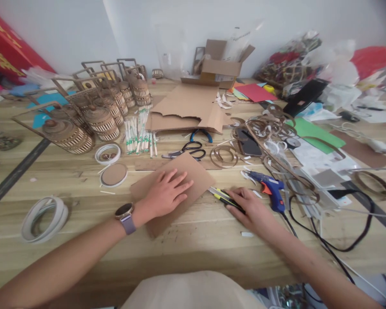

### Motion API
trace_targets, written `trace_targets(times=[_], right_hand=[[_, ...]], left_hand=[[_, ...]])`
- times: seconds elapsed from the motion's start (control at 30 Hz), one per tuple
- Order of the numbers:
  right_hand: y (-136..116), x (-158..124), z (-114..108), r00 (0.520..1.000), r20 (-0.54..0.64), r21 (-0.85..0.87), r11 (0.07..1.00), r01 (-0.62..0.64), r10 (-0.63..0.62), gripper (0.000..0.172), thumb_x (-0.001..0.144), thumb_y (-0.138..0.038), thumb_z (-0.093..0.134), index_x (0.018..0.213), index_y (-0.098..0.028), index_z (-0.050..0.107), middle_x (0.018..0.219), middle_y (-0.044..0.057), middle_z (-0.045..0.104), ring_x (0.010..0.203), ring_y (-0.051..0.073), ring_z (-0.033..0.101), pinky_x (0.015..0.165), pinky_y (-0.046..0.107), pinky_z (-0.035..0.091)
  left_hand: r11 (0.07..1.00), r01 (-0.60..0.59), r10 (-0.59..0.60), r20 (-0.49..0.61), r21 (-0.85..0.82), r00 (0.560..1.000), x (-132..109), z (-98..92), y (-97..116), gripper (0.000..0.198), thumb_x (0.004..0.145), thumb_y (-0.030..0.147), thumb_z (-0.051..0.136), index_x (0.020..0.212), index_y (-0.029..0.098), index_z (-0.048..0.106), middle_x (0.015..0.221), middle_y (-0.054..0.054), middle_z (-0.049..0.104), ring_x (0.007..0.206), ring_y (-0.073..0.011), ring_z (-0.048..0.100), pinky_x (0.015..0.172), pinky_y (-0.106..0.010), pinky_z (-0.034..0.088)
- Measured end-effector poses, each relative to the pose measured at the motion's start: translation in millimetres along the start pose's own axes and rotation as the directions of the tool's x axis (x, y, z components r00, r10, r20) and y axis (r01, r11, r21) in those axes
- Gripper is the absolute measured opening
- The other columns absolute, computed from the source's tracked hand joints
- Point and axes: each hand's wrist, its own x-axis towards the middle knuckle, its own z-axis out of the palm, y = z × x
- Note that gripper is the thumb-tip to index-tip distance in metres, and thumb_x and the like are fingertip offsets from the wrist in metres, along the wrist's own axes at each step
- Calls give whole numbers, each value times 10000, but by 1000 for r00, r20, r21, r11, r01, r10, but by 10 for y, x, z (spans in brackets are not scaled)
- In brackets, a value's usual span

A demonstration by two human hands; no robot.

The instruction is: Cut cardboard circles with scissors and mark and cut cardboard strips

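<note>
Under my left hand [165,193], which lies flat with fingers spread, is a piece of brown cardboard [196,174] set at an angle on the table. My right hand [249,208] grips a yellow and black utility knife [223,196], its blade end at the cardboard's right corner. Just beyond the cardboard lie black-handled scissors [194,151], partly covered by it, and blue-handled pliers [202,135]. To the right of my right hand rests a blue glue gun [272,186] with an orange trigger. A round cardboard disc in a white ring [113,175] sits left of the cardboard.
Several woven lantern-like baskets [101,122] with handles stand at the back left. Green-and-white wrapped sticks [138,135] lie beside them. A larger torn cardboard sheet [186,105] and an open box [221,64] are behind. Brown strip coils, a phone [249,142] and black cables [350,249] crowd the right.
</note>
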Motion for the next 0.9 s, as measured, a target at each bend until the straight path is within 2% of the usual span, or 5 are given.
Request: trace_targets(times=[0.07, 0.2, 0.63, 0.8, 0.9], right_hand=[[24, 12, -8, 1000, 9, -15, 1000, 7, -7, 383, 991, -304, 506, 1335, -196, 635, 1158, 157, 644, 1055, 311, 638, 938, 489, 552], [3, 0, -31, 999, 33, -30, 999, 40, -39, 388, 991, -297, 502, 1333, -178, 640, 1171, 178, 652, 1067, 330, 636, 926, 510, 559], [-343, -88, 83, 998, 48, 35, 999, 34, -36, 361, 996, -277, 503, 1329, -201, 620, 1119, 147, 639, 1039, 300, 642, 913, 469, 582], [-259, 22, 103, 1000, 0, 27, 999, 26, -27, 394, 998, -309, 498, 1369, -229, 600, 1096, 138, 632, 1031, 305, 639, 902, 473, 577], [-163, 121, 95, 999, 7, 13, 999, 39, -39, 387, 1001, -326, 487, 1353, -217, 604, 1113, 145, 622, 1050, 312, 632, 916, 484, 569]], left_hand=[[999, -52, 51, 13, 12, 999, -25, -11, -83, 480, 1052, 472, 368, 1506, 355, 475, 1630, -29, 394, 1501, -372, 303, 1185, -656, 267], [1000, -25, 25, 1, 19, 1000, -50, 22, -163, 462, 1044, 508, 368, 1485, 424, 478, 1636, 9, 381, 1525, -432, 201, 1142, -793, 139], [1000, 15, -15, 23, 13, 1000, -38, 0, -89, 465, 1042, 515, 367, 1492, 436, 457, 1645, 1, 360, 1521, -452, 196, 1071, -879, 138], [998, 59, -59, 18, -18, 998, -26, -17, -79, 484, 1051, 501, 328, 1511, 403, 446, 1656, -21, 334, 1516, -465, 205, 1073, -865, 179], [1000, 23, -23, 50, 1, 998, -44, -34, -123, 497, 1055, 482, 339, 1533, 370, 417, 1672, -17, 293, 1529, -442, 186, 1124, -812, 174]])
